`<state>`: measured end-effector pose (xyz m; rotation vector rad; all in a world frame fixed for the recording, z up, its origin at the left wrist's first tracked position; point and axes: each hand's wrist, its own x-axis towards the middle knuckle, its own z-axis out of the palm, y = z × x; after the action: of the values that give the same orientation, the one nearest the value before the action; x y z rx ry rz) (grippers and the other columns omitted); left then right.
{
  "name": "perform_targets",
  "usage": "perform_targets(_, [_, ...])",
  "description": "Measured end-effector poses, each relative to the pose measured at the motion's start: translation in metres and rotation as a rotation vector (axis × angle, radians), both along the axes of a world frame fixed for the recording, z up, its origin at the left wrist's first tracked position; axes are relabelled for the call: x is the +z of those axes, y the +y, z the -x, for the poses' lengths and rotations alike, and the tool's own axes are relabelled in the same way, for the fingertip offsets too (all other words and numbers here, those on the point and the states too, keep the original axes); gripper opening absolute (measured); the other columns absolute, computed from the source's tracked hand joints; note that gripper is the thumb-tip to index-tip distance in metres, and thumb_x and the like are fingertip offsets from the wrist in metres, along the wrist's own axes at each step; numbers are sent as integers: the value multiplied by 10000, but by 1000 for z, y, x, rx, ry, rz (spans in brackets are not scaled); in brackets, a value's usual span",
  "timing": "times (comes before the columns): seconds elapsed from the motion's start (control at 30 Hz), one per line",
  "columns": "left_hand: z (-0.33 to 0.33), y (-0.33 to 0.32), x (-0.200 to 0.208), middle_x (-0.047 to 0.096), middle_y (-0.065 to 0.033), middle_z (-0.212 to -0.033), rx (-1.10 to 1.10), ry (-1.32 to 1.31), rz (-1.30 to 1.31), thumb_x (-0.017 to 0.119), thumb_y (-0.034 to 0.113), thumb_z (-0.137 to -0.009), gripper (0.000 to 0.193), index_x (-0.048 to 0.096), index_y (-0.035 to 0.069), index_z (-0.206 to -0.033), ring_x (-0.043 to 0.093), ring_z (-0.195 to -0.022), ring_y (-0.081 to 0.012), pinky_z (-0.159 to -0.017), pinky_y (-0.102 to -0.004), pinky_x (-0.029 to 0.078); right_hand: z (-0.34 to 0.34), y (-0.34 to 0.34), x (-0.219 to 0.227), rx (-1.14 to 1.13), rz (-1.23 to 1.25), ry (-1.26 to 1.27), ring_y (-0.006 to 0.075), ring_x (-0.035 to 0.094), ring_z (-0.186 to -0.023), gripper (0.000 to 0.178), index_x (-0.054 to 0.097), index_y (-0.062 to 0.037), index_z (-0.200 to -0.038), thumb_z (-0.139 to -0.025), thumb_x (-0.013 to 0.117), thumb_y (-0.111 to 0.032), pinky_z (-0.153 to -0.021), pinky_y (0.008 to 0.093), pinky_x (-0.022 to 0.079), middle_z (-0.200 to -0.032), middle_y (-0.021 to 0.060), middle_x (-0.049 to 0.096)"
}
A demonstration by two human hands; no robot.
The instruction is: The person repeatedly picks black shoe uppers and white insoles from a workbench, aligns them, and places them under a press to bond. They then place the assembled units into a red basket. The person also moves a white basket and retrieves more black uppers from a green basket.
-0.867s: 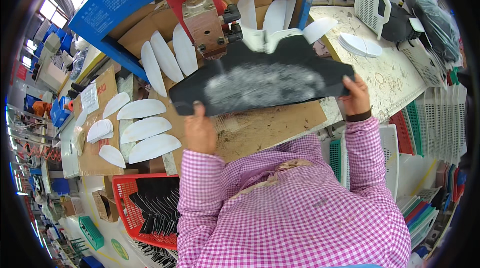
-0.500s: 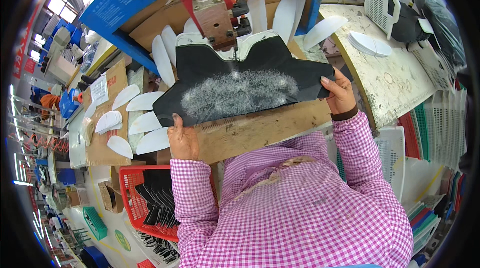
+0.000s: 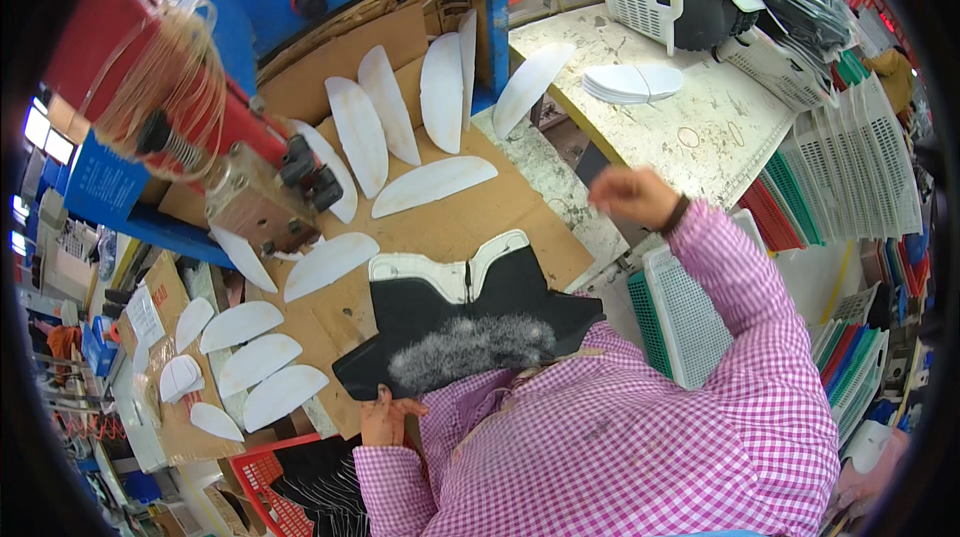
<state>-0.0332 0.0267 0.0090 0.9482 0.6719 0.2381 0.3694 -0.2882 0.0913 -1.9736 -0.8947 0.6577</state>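
Note:
A flat black fabric piece that looks like a shoe upper (image 3: 455, 302) has a white notched edge and a patch of pale fuzzy fibres. It lies over the front edge of the cardboard-covered bench (image 3: 540, 227), against my body. At its near left corner, my left hand (image 3: 388, 419) pinches the fabric, thumb on top. My right hand (image 3: 635, 197) is raised off the piece, between bench and side table; its bent fingers are blurred. Several white half-moon pieces stand or lie around the bench, one of them (image 3: 435, 187) flat behind the black piece.
The red and metal machine head (image 3: 262, 199) hangs at the left before a blue frame (image 3: 235, 17). On the side table (image 3: 690, 137) sits a tied stack of white pieces (image 3: 632, 84). A red basket (image 3: 262, 477) of black pieces stands lower left; plastic baskets (image 3: 850, 167) line the right.
My right hand has let go of the black piece and moved away from it. The piece has come down toward me from under the machine head, with my left hand still on its corner. The view has shifted right.

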Motion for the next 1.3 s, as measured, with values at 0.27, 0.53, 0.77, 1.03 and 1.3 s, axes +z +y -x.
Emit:
perform_targets(0.27, [35,15,24,668,-228,-873,34,218,-63,473,202,-963,313,544,-81,-1077,666,-624,-276,-571,-340,565,-181,83,3,-396,344,-1017,295,595,-993,260,534,-100,-1093,-853,496,-9,-841,387,481,-1062,132,619])
perform_targets(0.53, [58,35,61,667,-206,-854,257,232,-275,486,199,-957,322,530,-69,-1130,665,-637,-240,-549,-301,561,-215,94,-16,-252,199,-1150,310,589,-897,125,525,-84,-905,-802,544,-16,-764,383,481,-898,125,580])
perform_targets(0.77, [-15,26,89,662,-188,-881,54,77,-407,486,143,-944,274,560,-44,-1129,665,-693,-231,-606,-306,548,-144,53,30,-134,47,-1369,257,580,-809,96,568,-90,-881,-793,553,-56,-701,352,480,-791,83,552])
perform_targets(1.03, [-130,-22,113,359,-194,-1419,-248,-347,-424,698,439,-786,929,204,11,-1446,363,-1315,-286,-1066,-399,311,1,-1,58,-45,-356,197,97,578,-801,74,566,-60,-933,-887,596,-109,-750,255,494,-844,1,598])
perform_targets(1.3, [-125,-40,141,420,-235,-1367,-162,-531,-232,830,533,-563,1138,290,-9,-1404,381,-1303,-337,-1117,-455,239,100,59,13,265,-301,940,106,613,-797,95,588,-29,-929,-862,635,-78,-777,244,488,-851,21,641])
